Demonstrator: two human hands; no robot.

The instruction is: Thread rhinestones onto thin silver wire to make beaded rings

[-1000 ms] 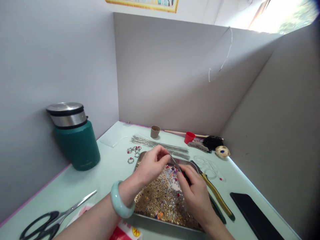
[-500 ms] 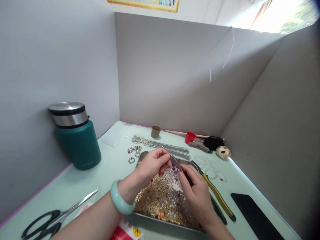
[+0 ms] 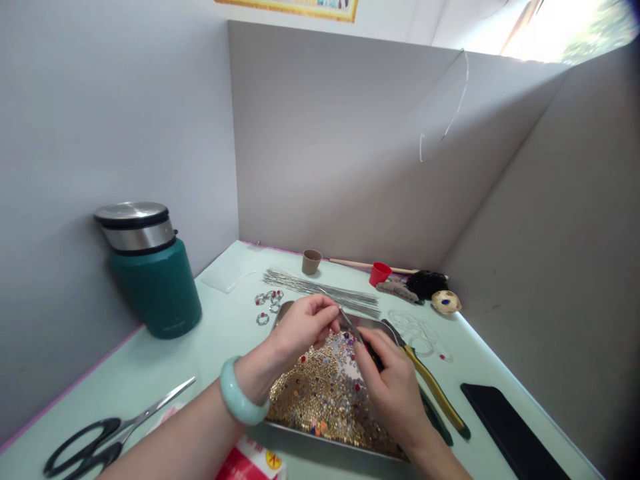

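My left hand (image 3: 306,327), with a pale green bangle (image 3: 244,392) on the wrist, pinches a thin metal wire (image 3: 326,292) between thumb and fingertips. In my right hand (image 3: 393,383) are slim-jawed pliers (image 3: 351,325) with dark handles. Their tip meets the left fingertips; what the jaws grip is too small to make out. Both hands are above a metal tray (image 3: 333,439) that holds many gold beads (image 3: 305,393), with silver, red and purple pieces among them. Several beaded rings (image 3: 263,319) lie left of the tray, and a bundle of straight wires (image 3: 295,285) behind it.
Scissors (image 3: 120,433) and a green flask (image 3: 155,287) are on the left. Yellow-and-green-handled pliers (image 3: 440,397), clear cord (image 3: 415,333) and a black phone-like slab (image 3: 510,430) lie right. A brown cup (image 3: 311,262) and red cup (image 3: 380,274) stand behind. Grey partitions surround the table.
Very little differs. The pliers' tip and both hands keep almost the same position, with the whole view shifted slightly.
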